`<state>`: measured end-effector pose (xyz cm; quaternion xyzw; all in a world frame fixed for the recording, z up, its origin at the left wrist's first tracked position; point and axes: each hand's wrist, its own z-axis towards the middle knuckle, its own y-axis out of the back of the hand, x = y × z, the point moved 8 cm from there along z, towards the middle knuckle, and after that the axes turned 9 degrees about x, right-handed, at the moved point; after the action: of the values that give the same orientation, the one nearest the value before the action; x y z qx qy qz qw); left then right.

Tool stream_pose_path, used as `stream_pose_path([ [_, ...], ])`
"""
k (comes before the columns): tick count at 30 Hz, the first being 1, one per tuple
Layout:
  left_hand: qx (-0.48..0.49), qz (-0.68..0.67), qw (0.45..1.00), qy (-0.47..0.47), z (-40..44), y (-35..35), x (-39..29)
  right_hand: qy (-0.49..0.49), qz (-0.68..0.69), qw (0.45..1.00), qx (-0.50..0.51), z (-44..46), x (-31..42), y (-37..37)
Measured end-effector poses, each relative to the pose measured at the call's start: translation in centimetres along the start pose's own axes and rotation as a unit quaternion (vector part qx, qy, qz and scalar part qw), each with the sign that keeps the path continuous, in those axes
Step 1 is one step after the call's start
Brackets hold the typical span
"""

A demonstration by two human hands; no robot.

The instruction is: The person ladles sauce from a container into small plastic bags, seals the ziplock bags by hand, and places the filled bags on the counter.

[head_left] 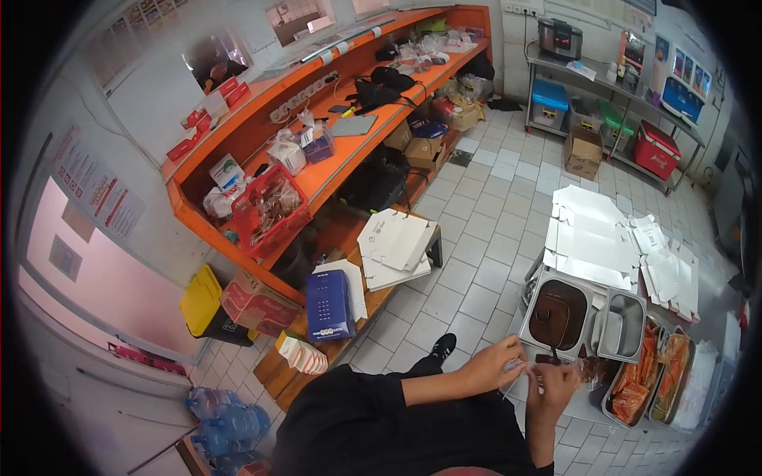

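Note:
Both hands are close together at the near edge of the metal counter. My left hand [494,366] has its fingers pinched on a small piece of clear plastic [514,365]. Beside it on the right, my right hand [553,386] is closed, its fingertips near the same plastic; what it holds is too small to make out. Just beyond the hands sits a steel pan of dark brown sauce [559,311] with a utensil in it. An empty steel pan [622,325] stands to its right, followed by trays of reddish packed food [633,390].
Flat white cardboard boxes [591,230] cover the counter's far part. To the left are a wooden bench [282,381] with a blue box [329,305], an orange shelf unit [317,170] with a red basket [270,208], and water bottles [230,428]. A cardboard box [583,153] stands farther off.

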<state>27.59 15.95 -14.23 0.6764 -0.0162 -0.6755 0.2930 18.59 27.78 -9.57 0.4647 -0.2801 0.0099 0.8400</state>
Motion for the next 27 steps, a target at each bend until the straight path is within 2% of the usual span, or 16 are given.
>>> stream_pose_path([
  [2, 0.013, -0.013, 1.0, 0.014, -0.2, -0.3, 0.8, 0.091, -0.032, 0.987, 0.126, 0.4, 2.1, -1.2],
  [4, 0.103, -0.003, 0.995, -0.002, -0.3, -1.3, 0.9, 0.074, -0.045, 0.983, 0.162, 0.6, 1.0, -2.0],
  [5, 0.091, 0.052, 0.994, -0.036, -0.5, -0.3, -0.7, 0.09, -0.048, 0.979, 0.178, 0.9, 1.3, -2.2],
  [6, 0.178, 0.091, 0.979, 0.041, -0.7, -0.3, 0.0, 0.097, -0.055, 0.974, 0.195, 0.8, 1.3, -2.2],
  [7, 0.158, 0.14, 0.978, -0.003, -0.7, -0.2, 0.4, 0.119, -0.015, 0.966, 0.228, 0.6, 1.5, -2.7],
  [9, 0.226, 0.065, 0.972, 0.009, -0.9, -1.2, 2.2, 0.133, 0.054, 0.952, 0.269, 0.5, 1.8, -3.1],
  [10, 0.258, 0.006, 0.962, 0.088, -0.7, -1.2, 2.5, 0.135, 0.083, 0.949, 0.274, 0.6, 1.4, -3.4],
  [12, 0.212, -0.069, 0.974, 0.044, -0.1, -0.6, 2.9, -0.019, 0.217, 0.962, 0.162, 0.8, -3.8, -3.6],
  [14, 0.177, -0.133, 0.973, 0.057, 0.5, -0.1, 4.1, -0.116, 0.044, 0.991, 0.06, 2.7, -6.8, -1.2],
  [17, 0.1, -0.227, 0.965, 0.085, 1.5, 0.5, 6.7, -0.255, 0.042, 0.956, 0.137, 2.3, -11.3, -2.5],
  [19, 0.088, -0.281, 0.944, 0.149, 1.6, 0.3, 8.6, -0.272, 0.103, 0.943, 0.163, 1.7, -11.3, -3.7],
  [21, 0.09, -0.272, 0.947, 0.144, 2.4, -0.3, 8.6, -0.309, 0.277, 0.889, 0.193, 0.7, -11.9, -6.4],
  [23, 0.089, -0.261, 0.951, 0.14, 2.7, -0.8, 9.2, -0.338, 0.329, 0.858, 0.205, 0.6, -12.2, -6.8],
  [24, 0.072, -0.123, 0.984, 0.108, 3.0, -0.5, 9.6, -0.36, 0.381, 0.824, 0.216, 0.5, -12.3, -7.3],
  [25, 0.053, 0.017, 0.996, 0.073, 3.2, -0.3, 9.4, -0.363, 0.38, 0.823, 0.214, 0.6, -12.7, -7.2],
  [27, 0.048, -0.016, 0.995, 0.081, 3.4, -0.5, 9.9, -0.269, 0.266, 0.906, 0.192, 2.1, -12.6, -5.8],
])
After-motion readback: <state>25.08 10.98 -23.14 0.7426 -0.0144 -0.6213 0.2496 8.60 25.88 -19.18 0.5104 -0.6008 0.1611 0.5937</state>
